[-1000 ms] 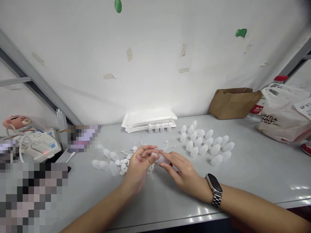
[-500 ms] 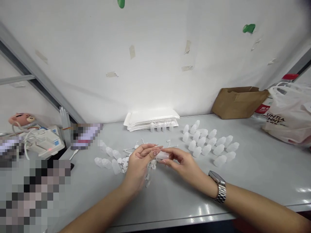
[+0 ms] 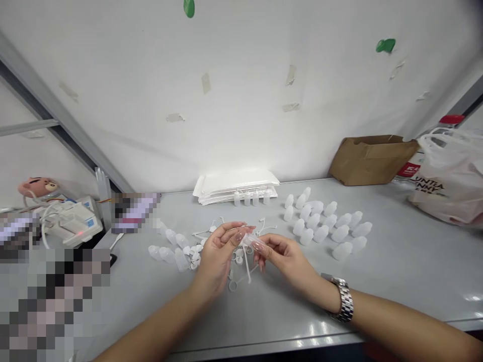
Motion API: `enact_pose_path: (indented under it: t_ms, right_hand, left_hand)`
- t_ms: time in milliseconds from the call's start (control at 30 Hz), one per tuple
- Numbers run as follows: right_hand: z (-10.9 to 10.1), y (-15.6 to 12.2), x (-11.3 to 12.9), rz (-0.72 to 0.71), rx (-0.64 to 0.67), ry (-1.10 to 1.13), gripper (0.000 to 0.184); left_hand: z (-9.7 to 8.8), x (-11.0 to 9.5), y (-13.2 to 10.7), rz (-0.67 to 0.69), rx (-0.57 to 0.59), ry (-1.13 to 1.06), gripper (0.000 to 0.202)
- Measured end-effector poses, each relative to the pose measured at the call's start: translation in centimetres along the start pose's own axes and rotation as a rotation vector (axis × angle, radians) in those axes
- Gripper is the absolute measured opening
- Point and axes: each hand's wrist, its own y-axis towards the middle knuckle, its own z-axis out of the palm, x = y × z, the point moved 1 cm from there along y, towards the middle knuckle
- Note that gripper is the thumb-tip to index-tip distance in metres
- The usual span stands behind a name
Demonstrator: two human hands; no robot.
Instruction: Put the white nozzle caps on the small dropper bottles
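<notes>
Above the middle of the table, my left hand (image 3: 219,251) and my right hand (image 3: 285,254) meet at a small translucent plastic bottle (image 3: 252,240). My right thumb and fingers close around its body. At the other end my left fingertips pinch a thin white plastic strap piece (image 3: 247,264), which hangs down; how it joins the bottle is hidden. Below and behind my hands lie loose white caps with straps (image 3: 194,254). More translucent bottles (image 3: 180,259) lie left of my left hand. Many frosted bottles (image 3: 320,234) stand grouped on the right.
A stack of white flat packs (image 3: 237,182) rests by the wall, with several small bottles (image 3: 247,199) before it. At the right are a brown cardboard box (image 3: 372,161) and a white plastic bag (image 3: 449,181). A white power strip (image 3: 81,221) with cables sits at left.
The bottle has tilted, its right end lowered, and my right hand has turned around it. A white strap now hangs below my fingers. The standing bottles are unchanged.
</notes>
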Motion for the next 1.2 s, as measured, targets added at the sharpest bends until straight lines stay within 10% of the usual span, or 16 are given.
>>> enact_pose_path:
  t_ms: [267, 567, 767, 967, 1200]
  right_hand:
    - [-0.3, -1.0, -0.6, -0.559, -0.215, -0.632, 0.009]
    - [-0.2, -0.9, -0.9, -1.079, -0.166, -1.185, 0.035]
    - [0.2, -0.9, -0.4, -0.475, -0.171, -0.620, 0.014]
    - [-0.3, 0.4, 0.2, 0.178, 0.229, 0.342, 0.030]
    - [-0.5, 0.8, -0.2, 0.110, 0.087, 0.190, 0.024]
  left_hand:
    - [0.4, 0.3, -0.2, -0.018, -0.008, -0.016, 0.020]
    - [0.8, -0.4, -1.0, -0.044, -0.010, -0.002, 0.020]
    - [0.4, 0.1, -0.4, -0.008, 0.051, 0.017, 0.020]
    - [0.2, 0.1, 0.2, -0.015, 0.131, 0.047, 0.021]
    - [0.1, 0.2, 0.3, 0.002, -0.023, 0.021, 0.016]
